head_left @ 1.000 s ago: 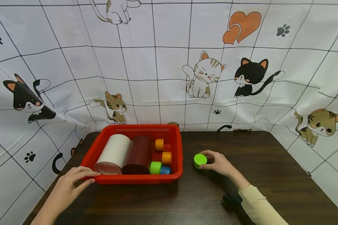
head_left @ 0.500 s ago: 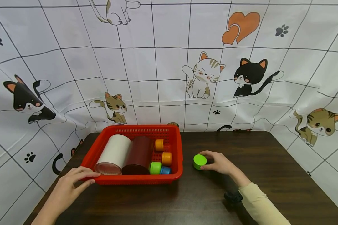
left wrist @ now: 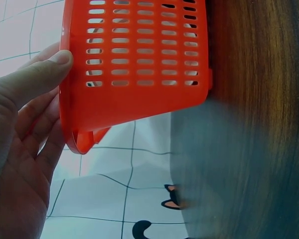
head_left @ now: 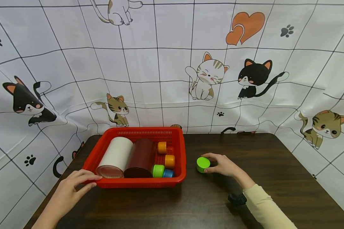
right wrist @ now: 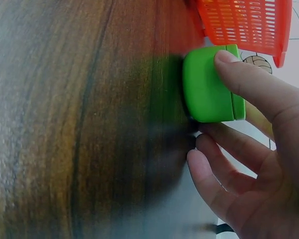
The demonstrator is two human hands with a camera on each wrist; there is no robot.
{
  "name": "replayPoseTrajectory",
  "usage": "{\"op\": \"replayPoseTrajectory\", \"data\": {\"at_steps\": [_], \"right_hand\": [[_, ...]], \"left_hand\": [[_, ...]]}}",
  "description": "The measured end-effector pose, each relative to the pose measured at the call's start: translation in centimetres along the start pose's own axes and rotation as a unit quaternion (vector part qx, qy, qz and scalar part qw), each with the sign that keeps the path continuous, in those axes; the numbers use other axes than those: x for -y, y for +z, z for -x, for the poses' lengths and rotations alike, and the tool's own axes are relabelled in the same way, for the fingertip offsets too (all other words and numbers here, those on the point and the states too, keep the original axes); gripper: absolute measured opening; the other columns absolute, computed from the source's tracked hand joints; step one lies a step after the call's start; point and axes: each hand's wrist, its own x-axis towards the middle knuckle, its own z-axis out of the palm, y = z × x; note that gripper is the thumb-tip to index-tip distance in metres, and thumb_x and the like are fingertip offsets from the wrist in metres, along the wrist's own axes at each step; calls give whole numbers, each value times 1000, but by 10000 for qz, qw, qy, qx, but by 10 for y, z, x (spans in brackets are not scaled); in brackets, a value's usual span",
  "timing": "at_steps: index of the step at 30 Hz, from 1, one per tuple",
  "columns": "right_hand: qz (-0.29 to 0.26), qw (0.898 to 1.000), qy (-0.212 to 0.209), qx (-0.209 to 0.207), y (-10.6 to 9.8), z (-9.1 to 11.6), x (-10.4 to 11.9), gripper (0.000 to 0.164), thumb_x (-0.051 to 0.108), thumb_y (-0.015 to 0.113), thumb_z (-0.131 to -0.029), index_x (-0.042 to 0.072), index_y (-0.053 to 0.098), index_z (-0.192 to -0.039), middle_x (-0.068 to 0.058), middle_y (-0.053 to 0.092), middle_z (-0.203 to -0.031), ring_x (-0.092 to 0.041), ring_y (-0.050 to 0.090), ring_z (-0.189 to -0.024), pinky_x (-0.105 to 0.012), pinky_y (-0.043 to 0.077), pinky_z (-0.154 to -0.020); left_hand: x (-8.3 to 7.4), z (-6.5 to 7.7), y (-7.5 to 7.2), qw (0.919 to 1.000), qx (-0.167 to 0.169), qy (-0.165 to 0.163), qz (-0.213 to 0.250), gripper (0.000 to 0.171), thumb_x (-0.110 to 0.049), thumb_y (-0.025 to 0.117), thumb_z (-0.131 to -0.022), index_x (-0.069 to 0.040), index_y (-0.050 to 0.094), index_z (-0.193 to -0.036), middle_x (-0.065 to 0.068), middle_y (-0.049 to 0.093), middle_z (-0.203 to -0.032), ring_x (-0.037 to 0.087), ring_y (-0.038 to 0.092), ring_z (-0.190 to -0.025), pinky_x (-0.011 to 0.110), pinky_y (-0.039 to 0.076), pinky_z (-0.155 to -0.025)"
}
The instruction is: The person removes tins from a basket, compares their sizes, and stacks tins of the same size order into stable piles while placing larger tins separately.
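In the head view my left hand [head_left: 68, 190] grips the front left corner of a red plastic basket [head_left: 140, 182]. The left wrist view shows the thumb on one side of the basket's rim [left wrist: 66, 99] and the other fingers partly hidden behind it. My right hand [head_left: 223, 165] pinches a small round green lidded jar [head_left: 203, 164] to the right of the basket. Seen from the right wrist, the thumb lies on the side of the green jar [right wrist: 204, 84], across from the fingers, and a seam runs below its lid. The jar stands upright at the tabletop.
Inside the basket lie a white cylinder [head_left: 116, 156], a dark red cylinder [head_left: 140, 157], two orange jars [head_left: 169, 161], a green jar [head_left: 158, 170] and a blue one [head_left: 168, 173]. A cat-print sheet [head_left: 172, 63] surrounds the dark wooden table [head_left: 189, 206].
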Motion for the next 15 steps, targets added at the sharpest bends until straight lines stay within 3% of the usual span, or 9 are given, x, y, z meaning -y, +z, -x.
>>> {"op": "replayPoseTrajectory", "data": {"at_steps": [15], "right_hand": [[37,9999,121,67,-1,0,2,65,35,76,-86,10,53,-141,-11,64,-133,-33,62,-121,-51,51,-96]], "left_hand": [[1,0,0,9992,-130,334,171,45,-2,85,-67,-32,76,-100,-11,69,-96,-10,47,-93,1,38,-81]]}}
